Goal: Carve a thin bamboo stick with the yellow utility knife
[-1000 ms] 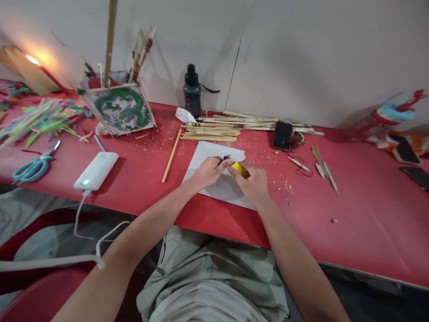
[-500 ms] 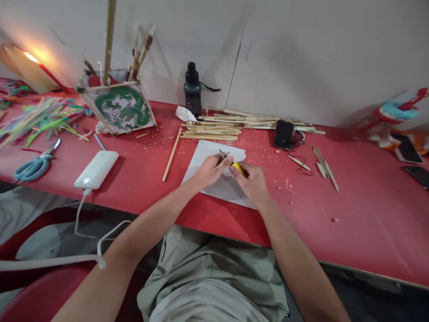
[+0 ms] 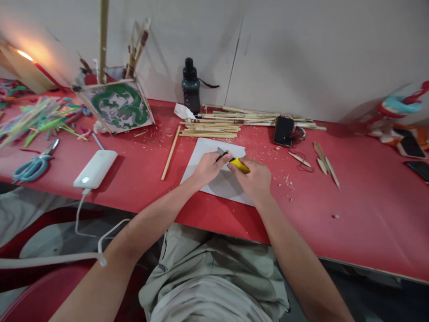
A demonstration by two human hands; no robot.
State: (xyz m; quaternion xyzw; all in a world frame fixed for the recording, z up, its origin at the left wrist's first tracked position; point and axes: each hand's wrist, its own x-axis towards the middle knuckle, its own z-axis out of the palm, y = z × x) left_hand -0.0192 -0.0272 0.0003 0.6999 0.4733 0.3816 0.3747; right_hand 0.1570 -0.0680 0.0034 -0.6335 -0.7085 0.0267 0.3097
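Note:
A yellow-and-black utility knife (image 3: 241, 166) is gripped in my right hand (image 3: 257, 179), its metal blade pointing left and away from me. Close beside it, my left hand (image 3: 208, 167) is closed, the thumb pressed near the blade end of the knife. Whatever small piece sits within the left fingers is mostly hidden. Both hands are above a white sheet of paper (image 3: 224, 190) on the red tabletop (image 3: 214, 215).
Bamboo sticks (image 3: 214, 129) are stacked behind the paper, and a single stick (image 3: 170, 153) lies left of it. A dark bottle (image 3: 191, 89), white power bank (image 3: 96, 169), blue-handled scissors (image 3: 31, 169), black phone (image 3: 283, 131) and pointed wooden pieces (image 3: 330, 172) surround the work area.
The yellow knife handle shows more now, and my right hand has shifted slightly right and up. My left hand stays closed in nearly the same place. The camera view has tilted a little.

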